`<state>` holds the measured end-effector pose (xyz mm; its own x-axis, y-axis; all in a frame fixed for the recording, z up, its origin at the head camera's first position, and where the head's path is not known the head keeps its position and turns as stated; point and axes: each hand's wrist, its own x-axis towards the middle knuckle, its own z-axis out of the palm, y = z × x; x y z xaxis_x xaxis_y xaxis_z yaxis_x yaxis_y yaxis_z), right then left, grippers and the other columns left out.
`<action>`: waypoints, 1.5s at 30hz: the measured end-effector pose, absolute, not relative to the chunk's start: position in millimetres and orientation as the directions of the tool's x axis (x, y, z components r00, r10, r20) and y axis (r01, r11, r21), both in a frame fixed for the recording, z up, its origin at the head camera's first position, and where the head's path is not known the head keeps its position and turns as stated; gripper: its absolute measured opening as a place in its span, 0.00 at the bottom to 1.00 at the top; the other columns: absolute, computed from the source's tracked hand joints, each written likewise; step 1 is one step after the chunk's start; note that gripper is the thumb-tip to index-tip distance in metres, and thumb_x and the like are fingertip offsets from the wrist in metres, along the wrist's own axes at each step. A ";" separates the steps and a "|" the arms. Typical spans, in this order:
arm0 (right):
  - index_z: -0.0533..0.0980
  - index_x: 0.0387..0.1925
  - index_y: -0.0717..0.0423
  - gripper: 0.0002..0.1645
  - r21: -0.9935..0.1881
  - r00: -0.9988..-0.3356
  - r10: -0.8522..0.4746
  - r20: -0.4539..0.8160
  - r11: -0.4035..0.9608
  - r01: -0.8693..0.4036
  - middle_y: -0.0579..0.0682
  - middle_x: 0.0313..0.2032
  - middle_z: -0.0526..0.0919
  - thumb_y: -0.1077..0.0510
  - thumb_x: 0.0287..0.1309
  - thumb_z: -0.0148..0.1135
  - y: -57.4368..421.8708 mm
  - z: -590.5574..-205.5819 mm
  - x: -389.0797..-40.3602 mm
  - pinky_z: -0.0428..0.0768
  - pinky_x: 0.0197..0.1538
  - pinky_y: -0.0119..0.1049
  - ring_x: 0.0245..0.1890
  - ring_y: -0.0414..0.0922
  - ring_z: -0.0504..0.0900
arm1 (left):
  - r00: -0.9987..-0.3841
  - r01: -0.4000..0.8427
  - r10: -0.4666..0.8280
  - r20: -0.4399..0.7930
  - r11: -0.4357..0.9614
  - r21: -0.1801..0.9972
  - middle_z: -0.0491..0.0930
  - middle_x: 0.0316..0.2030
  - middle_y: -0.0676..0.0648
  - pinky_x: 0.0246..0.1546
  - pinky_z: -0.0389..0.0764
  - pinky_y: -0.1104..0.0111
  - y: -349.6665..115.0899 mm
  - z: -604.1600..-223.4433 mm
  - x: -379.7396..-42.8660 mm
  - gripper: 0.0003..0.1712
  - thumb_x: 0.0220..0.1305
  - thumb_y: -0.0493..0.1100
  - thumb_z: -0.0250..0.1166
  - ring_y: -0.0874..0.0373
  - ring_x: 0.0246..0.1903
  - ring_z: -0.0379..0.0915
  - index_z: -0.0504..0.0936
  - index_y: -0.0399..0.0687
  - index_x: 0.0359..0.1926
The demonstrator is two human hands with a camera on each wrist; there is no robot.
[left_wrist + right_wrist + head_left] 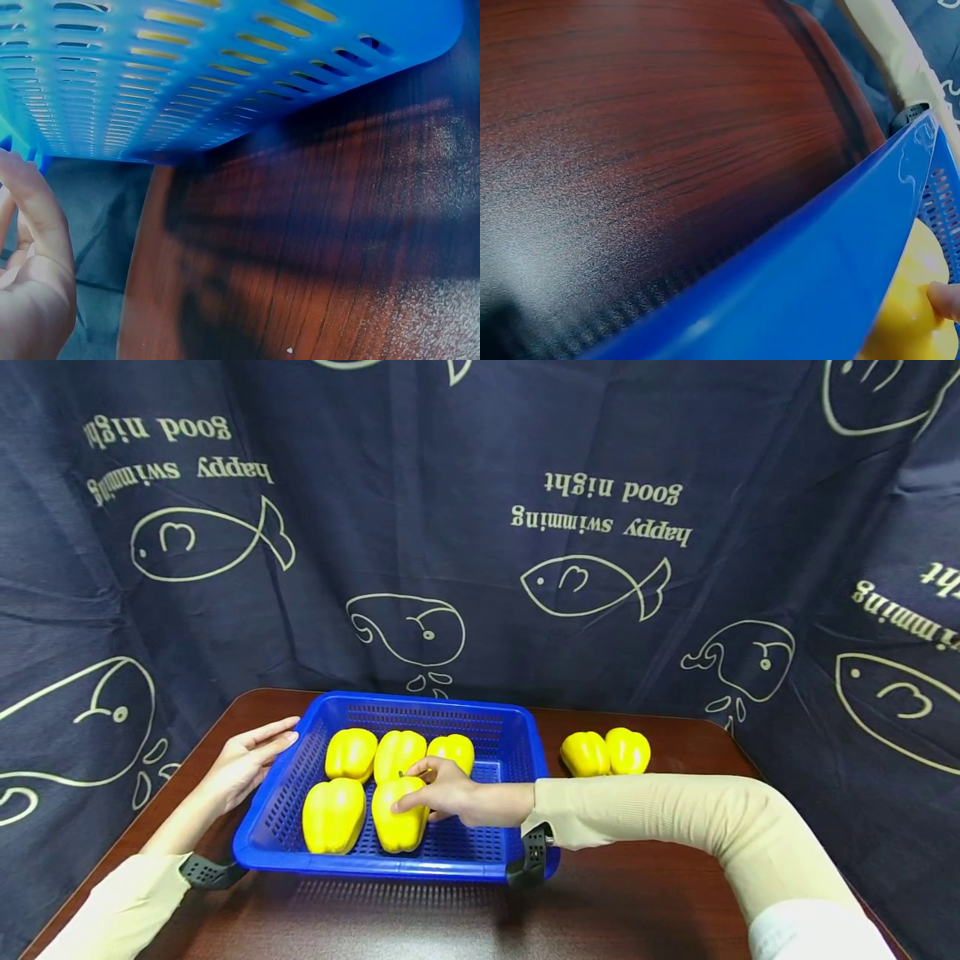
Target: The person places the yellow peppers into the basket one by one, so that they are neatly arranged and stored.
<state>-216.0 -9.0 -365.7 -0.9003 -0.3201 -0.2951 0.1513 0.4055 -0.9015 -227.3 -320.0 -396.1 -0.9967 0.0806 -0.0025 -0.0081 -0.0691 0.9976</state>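
Behind everything in front of you hangs a dark blue curtain (465, 510) printed with pale fish and lettering. Below it spreads your brown wooden table (645, 893), which carries a blue basket (375, 864) with slotted walls. Your pale right sleeve (637, 810) reaches in from the right, across the basket's right side.

Your left hand (238, 768) is at the basket's left side, its fingers mostly straight and touching the rim. Your right hand (447, 789) is inside the basket, pinching the near middle pepper (393, 839) between thumb and fingers; that pepper is yellow, stands in the front row and looks to be at the basket floor. Four more yellow peppers (332, 818) share the basket: one to its left, three in the row behind. A pair of peppers (607, 754) stands on the table to the right, side by side, outside the basket.

You appear to be at the step of handling that one pepper; whether you are setting it down or taking it up, you cannot tell from here. If it is going down, the next move calls for easing your fingertips apart without tipping it; if up, for a firm pinch and a straight lift clear of its neighbours.
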 end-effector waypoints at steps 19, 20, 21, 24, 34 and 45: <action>0.74 0.45 0.57 0.27 -0.904 -0.882 -0.363 -0.302 0.402 0.144 0.52 0.46 0.75 0.66 0.40 0.74 -9.6 -371.5 -215.9 0.82 0.34 0.39 0.34 0.42 0.75 | -0.997 -0.009 0.078 -0.003 -0.069 0.998 0.84 0.38 0.65 0.35 0.85 0.72 -319.5 -397.8 -229.7 0.21 0.69 0.42 0.59 0.66 0.35 0.84 0.75 0.58 0.62; 0.74 0.45 0.57 0.27 -0.904 -0.881 -0.363 -0.304 0.401 0.147 0.52 0.46 0.75 0.66 0.40 0.74 -9.8 -371.2 -215.9 0.81 0.34 0.39 0.34 0.42 0.75 | -0.997 -0.009 0.078 -0.003 -0.069 0.998 0.84 0.38 0.65 0.35 0.85 0.72 -319.3 -397.7 -229.6 0.21 0.69 0.42 0.59 0.66 0.35 0.83 0.75 0.58 0.61; 0.74 0.46 0.57 0.27 -0.904 -0.879 -0.366 -0.307 0.401 0.149 0.52 0.46 0.75 0.66 0.41 0.74 -10.1 -371.5 -216.2 0.81 0.34 0.39 0.34 0.42 0.75 | -0.997 -0.008 0.078 -0.002 -0.067 0.998 0.84 0.38 0.65 0.35 0.85 0.72 -319.3 -397.8 -229.6 0.21 0.69 0.42 0.59 0.66 0.35 0.83 0.75 0.58 0.61; 0.73 0.47 0.58 0.27 -0.904 -0.866 -0.383 -0.321 0.397 0.159 0.52 0.45 0.75 0.67 0.42 0.73 -11.0 -372.1 -217.1 0.82 0.36 0.39 0.34 0.42 0.75 | -0.998 -0.006 0.071 -0.002 -0.052 0.999 0.84 0.37 0.66 0.36 0.85 0.72 -319.0 -397.4 -229.0 0.22 0.68 0.44 0.60 0.67 0.35 0.83 0.75 0.57 0.62; 0.70 0.52 0.61 0.30 -0.903 -0.817 -0.436 -0.379 0.367 0.223 0.53 0.44 0.75 0.74 0.44 0.68 -10.9 -368.1 -220.4 0.82 0.44 0.43 0.35 0.43 0.75 | -0.997 0.007 0.073 0.010 -0.041 0.999 0.84 0.38 0.66 0.36 0.85 0.71 -317.9 -395.6 -227.4 0.23 0.68 0.45 0.60 0.67 0.36 0.84 0.73 0.54 0.63; 0.72 0.51 0.62 0.28 -0.887 -0.782 -0.477 -0.401 0.414 0.202 0.57 0.46 0.74 0.74 0.46 0.68 -1.2 -354.9 -227.4 0.81 0.54 0.50 0.38 0.45 0.76 | -0.998 -0.016 0.065 -0.015 -0.015 1.000 0.83 0.38 0.67 0.36 0.85 0.71 -320.0 -394.5 -225.7 0.29 0.68 0.46 0.60 0.68 0.36 0.84 0.67 0.48 0.68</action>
<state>-227.4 -1.2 -354.9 -0.7825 -0.4768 -0.4006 0.2019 0.4143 -0.8875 -225.7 -320.0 -394.5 -0.9978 0.0647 -0.0148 -0.0159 -0.0153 0.9998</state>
